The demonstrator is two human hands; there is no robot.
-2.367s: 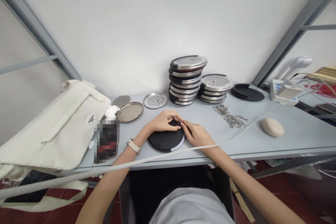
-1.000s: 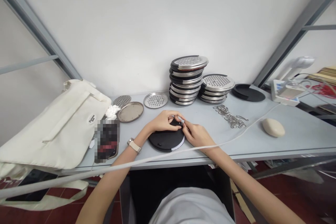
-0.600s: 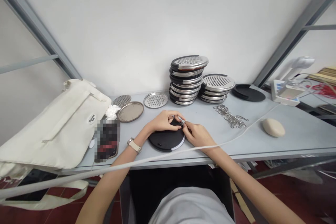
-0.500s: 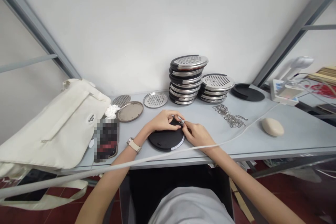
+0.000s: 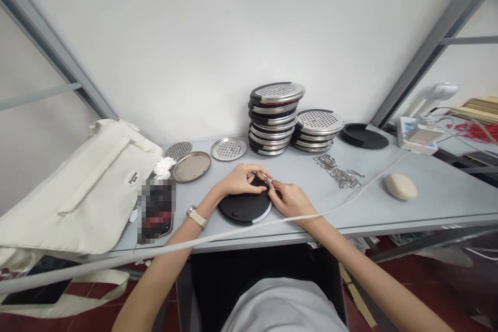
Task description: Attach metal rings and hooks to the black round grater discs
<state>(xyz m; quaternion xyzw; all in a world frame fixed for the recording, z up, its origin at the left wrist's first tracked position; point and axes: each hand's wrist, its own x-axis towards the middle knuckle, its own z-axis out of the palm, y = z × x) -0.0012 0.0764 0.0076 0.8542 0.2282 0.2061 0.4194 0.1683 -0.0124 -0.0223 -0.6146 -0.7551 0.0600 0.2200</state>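
A round black disc with a silvery rim along its right side lies face down near the table's front edge. My left hand curls over its far side, thumb and fingers closed around the edge. At the disc's upper right, the fingertips of my right hand pinch a small shiny metal clip; its exact shape is partly hidden by my fingers. To the right lies a loose pile of metal clips. Behind my hands stand a tall stack of round graters and a shorter grater stack.
Loose metal grater plates and a plain metal dish lie at the back left. A white bag and a phone sit left. A white cable crosses in front. At right are a black tray and a beige rounded object.
The view has shifted slightly. Both hands stay at the disc's upper right edge, with only a slight movement of the right fingers at the metal clip.
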